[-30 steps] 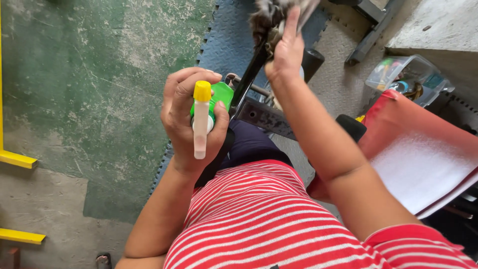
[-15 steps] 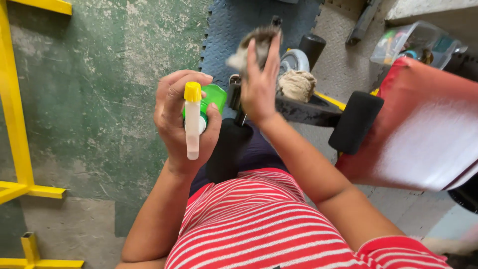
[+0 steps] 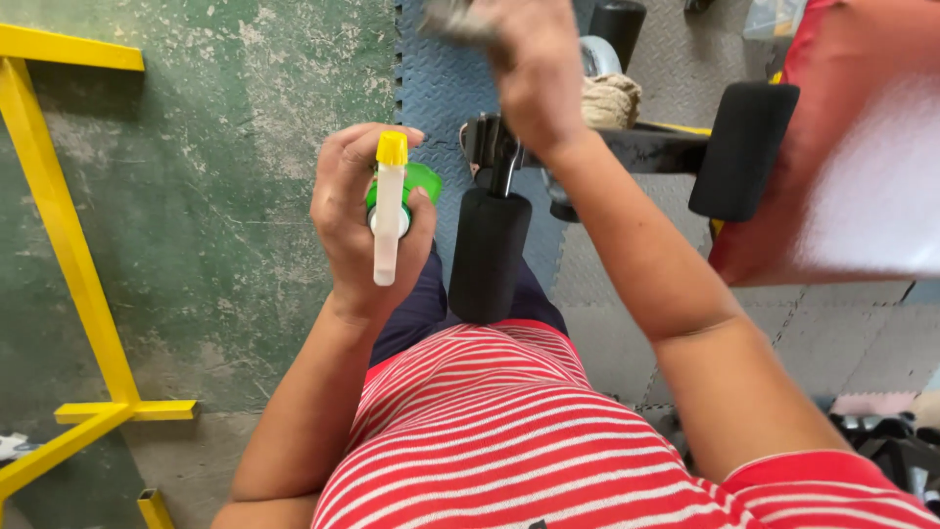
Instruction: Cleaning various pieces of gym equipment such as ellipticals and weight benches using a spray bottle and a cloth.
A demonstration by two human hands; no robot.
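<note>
Left hand (image 3: 357,220) grips green spray bottle (image 3: 397,201) with yellow nozzle

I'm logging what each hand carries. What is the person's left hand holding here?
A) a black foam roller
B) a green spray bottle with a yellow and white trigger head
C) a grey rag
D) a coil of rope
B: the left hand is wrapped around a green spray bottle, its yellow nozzle tip up and white trigger toward the camera, while the right hand holds a blurred grey rag higher up.
</note>
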